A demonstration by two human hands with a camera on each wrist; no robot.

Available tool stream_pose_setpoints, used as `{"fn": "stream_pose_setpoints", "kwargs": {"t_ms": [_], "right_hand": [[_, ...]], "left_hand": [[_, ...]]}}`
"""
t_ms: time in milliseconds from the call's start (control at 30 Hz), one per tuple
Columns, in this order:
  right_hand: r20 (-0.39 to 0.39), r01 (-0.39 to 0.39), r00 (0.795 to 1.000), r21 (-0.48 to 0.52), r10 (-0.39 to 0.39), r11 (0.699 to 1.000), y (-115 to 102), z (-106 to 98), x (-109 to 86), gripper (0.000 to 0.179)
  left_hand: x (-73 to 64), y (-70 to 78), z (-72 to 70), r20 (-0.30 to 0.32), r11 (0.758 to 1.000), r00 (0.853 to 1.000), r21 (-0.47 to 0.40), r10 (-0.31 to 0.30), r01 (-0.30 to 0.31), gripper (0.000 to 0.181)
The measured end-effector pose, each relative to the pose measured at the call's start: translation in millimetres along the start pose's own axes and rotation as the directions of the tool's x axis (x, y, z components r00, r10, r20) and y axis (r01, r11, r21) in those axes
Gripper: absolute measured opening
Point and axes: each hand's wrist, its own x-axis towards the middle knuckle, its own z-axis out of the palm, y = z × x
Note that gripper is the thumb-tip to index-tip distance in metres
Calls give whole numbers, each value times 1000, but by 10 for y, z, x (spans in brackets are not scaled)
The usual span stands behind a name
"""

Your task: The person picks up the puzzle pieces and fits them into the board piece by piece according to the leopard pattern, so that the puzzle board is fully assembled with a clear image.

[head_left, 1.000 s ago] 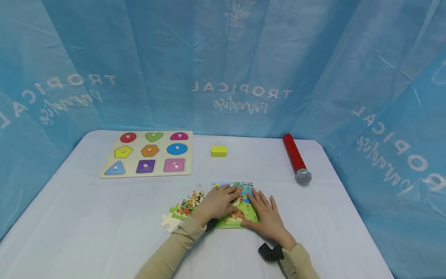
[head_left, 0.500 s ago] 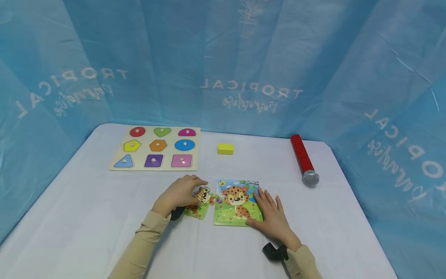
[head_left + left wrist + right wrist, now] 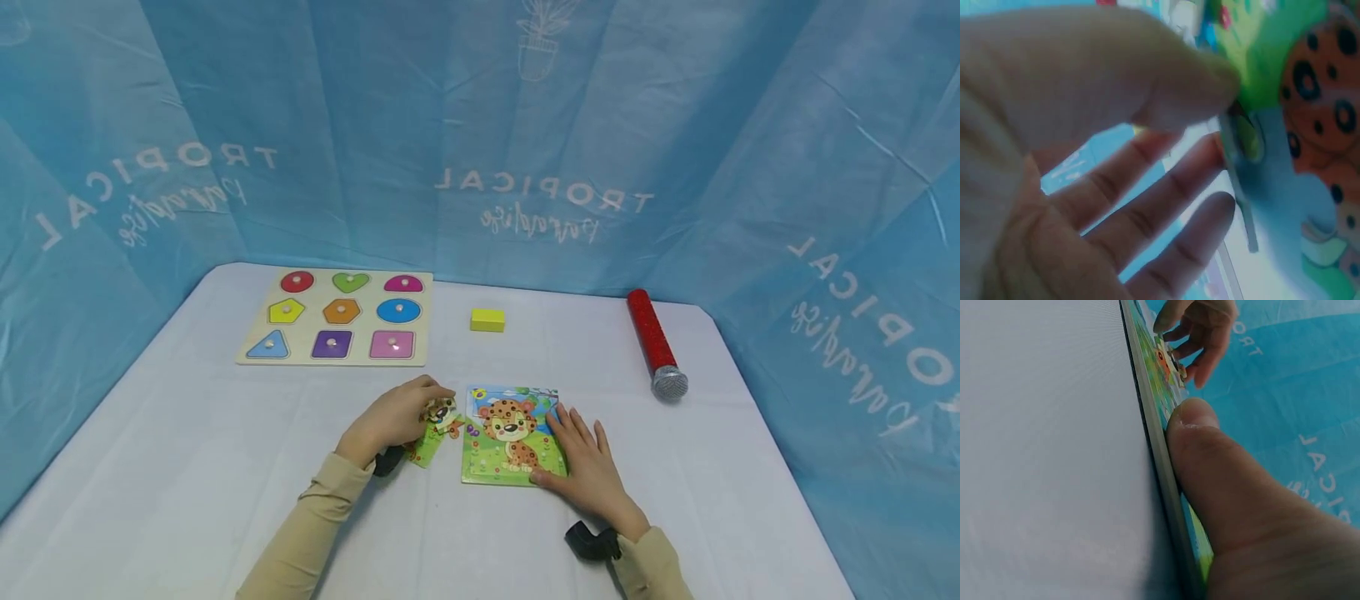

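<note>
In the head view, my left hand point(image 3: 392, 420) is left of a leopard puzzle board point(image 3: 480, 462). Its thumb and fingers pinch jigsaw puzzle pieces point(image 3: 445, 418) with spotted leopard parts, overlapping a green piece point(image 3: 424, 450) partly hidden by the hand. The left wrist view has the thumb point(image 3: 1197, 81) against a piece with orange spotted fur point(image 3: 1322, 119); its thin edge faces the camera. My right hand point(image 3: 588, 467) lies with fingers spread along the board's right edge. Close up, the right thumb point(image 3: 1210, 450) rests on the board's rim.
Behind, to the left, lies a knobbed shape puzzle point(image 3: 360, 337). A yellow block point(image 3: 487, 320) sits behind the leopard board. A red microphone point(image 3: 654, 342) lies at the right. Blue printed curtains point(image 3: 480, 125) surround the white table point(image 3: 187, 467).
My left hand has left the leopard board and moved left onto the loose pieces, gathering and lifting them slightly. The board's picture is uncovered. The right hand stays at its edge.
</note>
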Motion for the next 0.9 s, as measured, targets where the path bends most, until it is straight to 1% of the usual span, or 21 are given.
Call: {"fn": "stream_pose_setpoints", "kwargs": {"t_ms": [67, 167, 233, 300, 333, 433, 533, 667, 800, 900], "right_hand": [[2, 1, 1000, 4, -1, 1000, -4, -1, 8, 94], [9, 0, 1000, 5, 0, 1000, -5, 3, 16, 94], [13, -3, 1000, 3, 3, 1000, -4, 4, 16, 95], [12, -6, 1000, 3, 6, 1000, 1, 5, 14, 95], [9, -6, 1000, 2, 6, 1000, 1, 4, 12, 95], [1, -2, 1000, 6, 2, 1000, 5, 1, 3, 94], [-15, 11, 1000, 7, -11, 1000, 6, -10, -8, 94], [-32, 22, 999, 3, -22, 1000, 2, -21, -14, 93], [-13, 14, 1000, -7, -14, 1000, -4, -27, -5, 93], [0, 11, 1000, -10, -11, 1000, -3, -33, 3, 93]], "left_hand": [[-5, -17, -2, -10, 1000, 1000, -1, -9, 9, 60], [-24, -53, -4, -50, 997, 998, 75, -27, 31, 59], [-34, -67, 2, -87, 989, 996, 143, -36, 48, 54], [-36, -56, 10, -124, 977, 992, 207, -23, 48, 48], [-35, -44, 19, -131, 973, 991, 225, -17, 47, 48], [-20, 19, 57, -131, 963, 991, 269, 15, 21, 56], [13, 70, 106, -127, 954, 992, 299, 26, 13, 63], [48, 62, 134, -145, 941, 988, 339, 54, -1, 58], [46, 34, 91, -171, 932, 982, 362, 83, -16, 57], [51, 91, 53, -202, 937, 973, 347, 115, -39, 56]]}}
